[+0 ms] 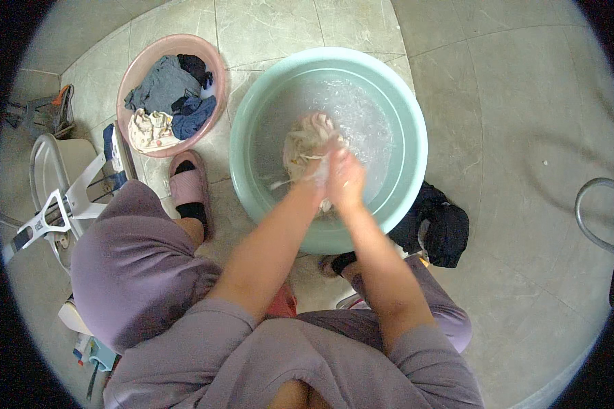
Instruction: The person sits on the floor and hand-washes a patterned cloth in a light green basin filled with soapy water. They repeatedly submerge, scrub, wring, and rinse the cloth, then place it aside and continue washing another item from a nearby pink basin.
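Note:
A large pale green plastic basin [240,153] stands on the floor before me, with sudsy water [368,117] in it. My left hand [314,176] and my right hand [347,176] are pressed close together over the basin, both blurred. They grip a cream-coloured wet cloth [307,140], whose bunched part spreads beyond my fingers into the water. A thin pale cord or strip trails to the left of my left hand. The fingers are partly hidden by blur and by the cloth.
At the upper left, a pink basin [220,102] holds grey [163,82], navy [197,117] and patterned cream clothes [151,133]. Black cloth [445,230] lies against the green basin's right side. A mop bucket [79,153] and a white-framed mop [56,209] stand left, near my slippered foot [189,184].

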The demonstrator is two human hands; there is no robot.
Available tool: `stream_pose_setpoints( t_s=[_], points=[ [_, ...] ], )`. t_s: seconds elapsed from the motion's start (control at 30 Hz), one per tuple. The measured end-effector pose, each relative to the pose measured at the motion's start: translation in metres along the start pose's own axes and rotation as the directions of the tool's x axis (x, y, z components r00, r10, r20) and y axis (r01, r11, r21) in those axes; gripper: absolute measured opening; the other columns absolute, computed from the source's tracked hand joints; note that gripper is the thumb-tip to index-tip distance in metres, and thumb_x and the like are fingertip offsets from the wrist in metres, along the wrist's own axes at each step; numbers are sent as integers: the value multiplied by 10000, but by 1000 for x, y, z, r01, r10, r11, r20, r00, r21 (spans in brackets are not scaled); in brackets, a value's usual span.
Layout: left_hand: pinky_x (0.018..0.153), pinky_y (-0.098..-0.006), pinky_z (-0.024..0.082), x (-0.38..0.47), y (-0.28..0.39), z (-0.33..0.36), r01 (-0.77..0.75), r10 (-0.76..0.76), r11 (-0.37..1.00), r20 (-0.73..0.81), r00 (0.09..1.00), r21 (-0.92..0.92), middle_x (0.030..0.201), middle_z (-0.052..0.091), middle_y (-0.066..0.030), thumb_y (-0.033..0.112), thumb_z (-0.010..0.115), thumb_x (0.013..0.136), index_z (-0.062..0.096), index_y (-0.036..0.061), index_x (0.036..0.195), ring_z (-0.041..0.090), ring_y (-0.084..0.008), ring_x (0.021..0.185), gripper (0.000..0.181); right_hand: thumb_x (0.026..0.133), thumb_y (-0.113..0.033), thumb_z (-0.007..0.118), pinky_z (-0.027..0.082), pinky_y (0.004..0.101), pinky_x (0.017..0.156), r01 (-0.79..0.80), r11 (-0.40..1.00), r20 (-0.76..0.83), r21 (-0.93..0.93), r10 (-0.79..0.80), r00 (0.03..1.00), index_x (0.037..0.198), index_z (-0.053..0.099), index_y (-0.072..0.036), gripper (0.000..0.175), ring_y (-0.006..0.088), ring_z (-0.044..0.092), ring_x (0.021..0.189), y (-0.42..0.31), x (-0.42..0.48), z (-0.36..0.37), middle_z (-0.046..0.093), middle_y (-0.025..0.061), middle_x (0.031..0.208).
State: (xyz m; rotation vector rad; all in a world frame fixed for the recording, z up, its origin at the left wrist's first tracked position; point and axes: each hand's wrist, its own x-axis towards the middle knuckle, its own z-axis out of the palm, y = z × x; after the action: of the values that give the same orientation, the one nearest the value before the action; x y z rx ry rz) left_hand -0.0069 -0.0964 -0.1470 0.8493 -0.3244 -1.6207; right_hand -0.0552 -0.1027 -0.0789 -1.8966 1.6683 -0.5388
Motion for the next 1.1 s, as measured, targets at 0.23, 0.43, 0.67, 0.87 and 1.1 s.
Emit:
stream_pose_setpoints(
  t_s=[0.23, 0.43, 0.67, 0.87, 1.1],
  points=[
    [723, -345, 469, 5, -12, -25, -378, 326, 845, 197, 925, 379, 932, 610, -32, 364, 504, 896, 582, 116, 1087, 582, -178, 809, 322, 935, -337, 410, 475, 431, 628, 119, 990, -2, -74, -120, 993, 802, 612, -23, 396, 351, 615, 674, 15, -6, 20, 588, 220, 691],
    [789, -298, 437, 11, 44, 9, -11, 3, 1000, -305, 952, -25, 1007, 609, -92, 283, 631, 837, 590, -34, 1066, 565, -170, 867, 393, 911, -235, 510, 459, 352, 614, -341, 883, -13, 323, 365, 931, 799, 570, -17, 252, 235, 559, 630, 88, 60, -13, 569, 133, 685],
    [930, -366, 388, 53, -9, -60, 26, -112, 962, -306, 946, -272, 1158, 539, -128, 258, 551, 875, 523, -38, 1138, 502, -225, 1050, 397, 812, -48, 562, 404, 369, 889, 284, 940, 53, -188, -279, 959, 1020, 615, -39, 215, 315, 505, 987, 181, 67, 5, 540, 125, 1064],
    [1007, -503, 308, 37, -56, -74, 141, -256, 913, -270, 928, -383, 1334, 408, -156, 311, 424, 910, 360, -2, 1290, 408, -303, 1207, 497, 787, -138, 583, 433, 407, 873, -368, 901, -50, 230, 388, 920, 1092, 586, -32, 323, 371, 539, 1029, 215, 73, 73, 543, 222, 1124],
    [1016, -531, 285, 51, -20, -44, 213, -395, 711, -130, 909, -670, 1297, 430, -145, 354, 452, 905, 355, 33, 1288, 403, -315, 1209, 509, 774, -32, 509, 444, 422, 808, 69, 991, -136, -118, -85, 987, 1028, 603, -57, 273, 373, 555, 925, 129, 65, 63, 573, 201, 972]
  ],
)
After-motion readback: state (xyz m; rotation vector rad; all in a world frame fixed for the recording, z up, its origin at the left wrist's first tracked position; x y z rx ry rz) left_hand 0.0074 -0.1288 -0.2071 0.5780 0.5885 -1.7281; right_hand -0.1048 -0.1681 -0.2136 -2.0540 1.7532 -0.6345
